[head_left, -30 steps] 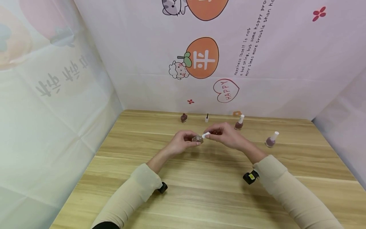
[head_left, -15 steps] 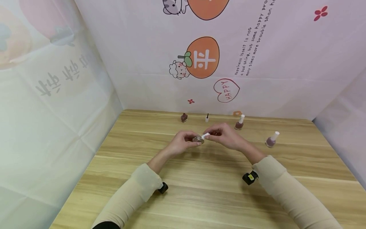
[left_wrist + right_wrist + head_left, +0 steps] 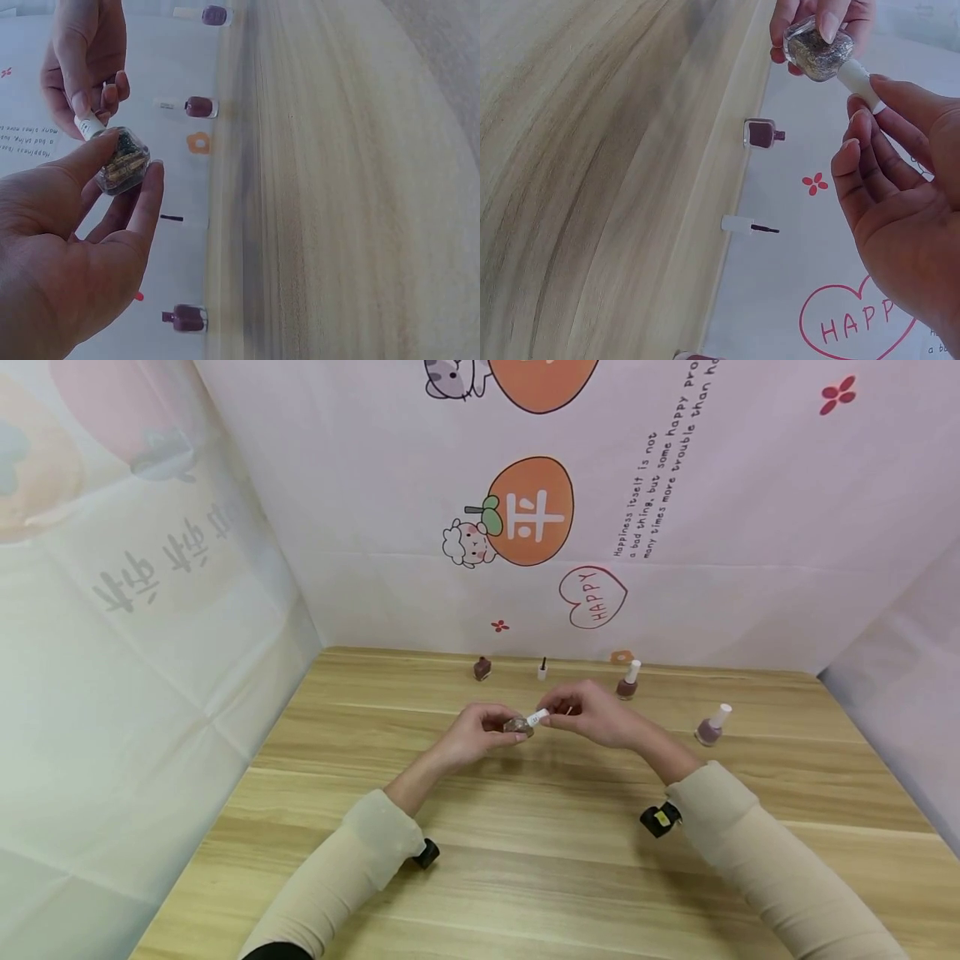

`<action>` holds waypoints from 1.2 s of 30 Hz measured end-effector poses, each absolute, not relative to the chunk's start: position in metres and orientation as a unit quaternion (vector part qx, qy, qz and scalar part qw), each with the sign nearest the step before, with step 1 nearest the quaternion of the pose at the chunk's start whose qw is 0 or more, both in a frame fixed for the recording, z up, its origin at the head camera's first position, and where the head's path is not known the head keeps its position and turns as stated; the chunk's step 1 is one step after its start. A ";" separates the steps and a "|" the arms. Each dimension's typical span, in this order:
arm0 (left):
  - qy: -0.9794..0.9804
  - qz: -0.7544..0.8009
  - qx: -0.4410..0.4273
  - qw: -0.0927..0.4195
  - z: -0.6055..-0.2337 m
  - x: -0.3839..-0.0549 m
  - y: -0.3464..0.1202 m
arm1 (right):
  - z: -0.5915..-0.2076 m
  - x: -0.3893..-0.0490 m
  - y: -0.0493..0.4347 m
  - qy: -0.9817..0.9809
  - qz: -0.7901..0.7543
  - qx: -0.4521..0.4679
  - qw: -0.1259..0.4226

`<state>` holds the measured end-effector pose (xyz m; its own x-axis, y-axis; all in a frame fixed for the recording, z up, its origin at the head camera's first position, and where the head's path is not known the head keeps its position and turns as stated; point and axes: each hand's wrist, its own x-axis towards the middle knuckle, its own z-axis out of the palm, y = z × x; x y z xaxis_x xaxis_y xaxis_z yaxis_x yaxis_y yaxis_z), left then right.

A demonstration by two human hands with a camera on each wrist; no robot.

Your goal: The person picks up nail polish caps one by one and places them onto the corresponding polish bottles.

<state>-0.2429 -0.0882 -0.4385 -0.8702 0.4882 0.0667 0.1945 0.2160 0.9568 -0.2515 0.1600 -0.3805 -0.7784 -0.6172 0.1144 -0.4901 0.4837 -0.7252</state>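
Observation:
My left hand (image 3: 474,737) pinches a small clear nail polish bottle (image 3: 819,54) with gold and dark glitter inside. The bottle is tilted, held above the table. Its white cap (image 3: 860,84) meets the neck, pointing toward my right hand (image 3: 592,717), whose thumb and fingers pinch the cap's far end. Behind the hands, an uncapped dark mauve polish bottle (image 3: 482,669) stands near the back edge. To its right, a white cap with a black brush (image 3: 542,670) stands brush up. Two capped bottles stand farther right: a brownish one (image 3: 627,683) and a purple one (image 3: 709,728).
The wood-grain table (image 3: 525,877) reaches back to a white printed cloth (image 3: 390,527) hanging as a wall behind it. Cloth also hangs on the left and right sides. A black wrist camera (image 3: 659,820) sits under the right sleeve, another (image 3: 427,853) under the left.
My right fingers have shifted slightly right along the white cap, so more of it shows. The left hand stays in nearly the same place with the glitter bottle.

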 end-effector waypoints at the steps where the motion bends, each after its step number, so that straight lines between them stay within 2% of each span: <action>1: 0.770 0.585 0.223 0.126 -0.438 -0.243 -0.088 | -0.380 -0.252 0.160 0.859 -0.388 -0.324 0.083; 10: 0.784 0.559 0.238 0.129 -0.440 -0.242 -0.089 | -0.381 -0.253 0.159 0.884 -0.304 -0.348 0.069; 16: 0.783 0.560 0.239 0.126 -0.441 -0.242 -0.089 | -0.377 -0.252 0.162 0.881 -0.317 -0.346 0.056; 25: 0.779 0.568 0.232 0.127 -0.441 -0.242 -0.088 | -0.370 -0.252 0.167 0.866 -0.338 -0.355 0.095; 36: 0.781 0.564 0.233 0.132 -0.439 -0.241 -0.086 | -0.376 -0.252 0.165 0.885 -0.288 -0.359 0.075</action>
